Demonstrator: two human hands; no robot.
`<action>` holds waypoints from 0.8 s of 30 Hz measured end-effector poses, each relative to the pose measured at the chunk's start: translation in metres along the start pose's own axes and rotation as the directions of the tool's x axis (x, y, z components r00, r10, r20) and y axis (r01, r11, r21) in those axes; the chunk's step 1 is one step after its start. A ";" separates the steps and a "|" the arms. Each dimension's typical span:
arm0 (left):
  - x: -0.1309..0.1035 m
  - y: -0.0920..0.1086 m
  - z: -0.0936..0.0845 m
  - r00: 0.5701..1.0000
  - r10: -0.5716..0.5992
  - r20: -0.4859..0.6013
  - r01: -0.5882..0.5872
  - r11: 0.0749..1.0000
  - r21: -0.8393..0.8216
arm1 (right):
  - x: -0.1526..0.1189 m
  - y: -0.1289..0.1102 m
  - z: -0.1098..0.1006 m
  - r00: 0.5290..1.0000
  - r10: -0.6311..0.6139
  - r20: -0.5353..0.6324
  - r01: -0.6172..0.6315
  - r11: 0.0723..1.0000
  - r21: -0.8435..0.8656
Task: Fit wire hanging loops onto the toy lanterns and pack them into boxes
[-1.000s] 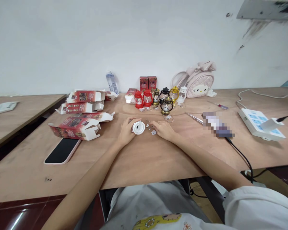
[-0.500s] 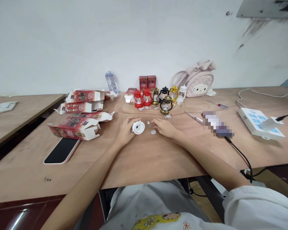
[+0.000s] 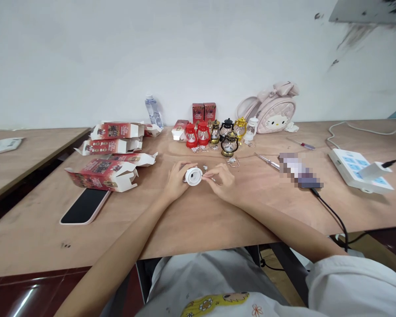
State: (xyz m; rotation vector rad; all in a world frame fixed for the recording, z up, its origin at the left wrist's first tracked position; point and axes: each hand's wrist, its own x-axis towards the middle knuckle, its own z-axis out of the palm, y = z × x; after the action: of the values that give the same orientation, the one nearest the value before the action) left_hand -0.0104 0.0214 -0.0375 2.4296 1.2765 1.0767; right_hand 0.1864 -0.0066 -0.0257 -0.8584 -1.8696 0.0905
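My left hand (image 3: 175, 181) is wrapped round a small white lantern (image 3: 194, 176), whose round hollow base faces me with a dark spot inside. At the right rim of that base, the thumb and fingertips of my right hand (image 3: 222, 181) are pinched together; whatever they hold is too small to make out. Just behind the fingers lies a small pale part (image 3: 205, 167) on the table. Further back stand red lanterns (image 3: 203, 134), a black-and-gold lantern (image 3: 229, 145), a gold lantern (image 3: 240, 127) and a white lantern (image 3: 251, 128), with small metal pieces (image 3: 232, 161) in front.
Opened red boxes (image 3: 99, 174) and a phone (image 3: 84, 207) lie at left. Behind are a bottle (image 3: 153, 111), upright red boxes (image 3: 198, 113) and a pink bag (image 3: 279, 112). At right are screwdrivers (image 3: 305, 145), a blurred phone (image 3: 298, 171) and a power strip (image 3: 353, 165).
My right hand has moved from the small parts on the table to the lantern's rim, its fingers now pinched. The lantern in my left hand has shifted slightly right.
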 end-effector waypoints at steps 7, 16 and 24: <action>-0.005 0.017 0.007 0.998 0.065 0.015 -0.064 0.997 -0.053 | -0.004 0.002 0.004 0.990 -0.142 0.021 0.143 0.989 -0.046; -0.004 0.019 0.005 0.999 0.043 0.011 -0.042 0.995 -0.090 | -0.002 0.003 0.002 0.990 -0.141 0.017 0.142 0.988 -0.068; -0.003 0.019 0.005 0.999 0.047 -0.011 -0.048 0.994 -0.097 | -0.006 0.011 0.003 0.994 -0.106 0.040 0.109 0.992 -0.066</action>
State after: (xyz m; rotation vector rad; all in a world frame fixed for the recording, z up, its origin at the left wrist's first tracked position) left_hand 0.0045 0.0086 -0.0338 2.3972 1.1463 1.1348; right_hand 0.1908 -0.0007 -0.0365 -0.8051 -1.9592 -0.0244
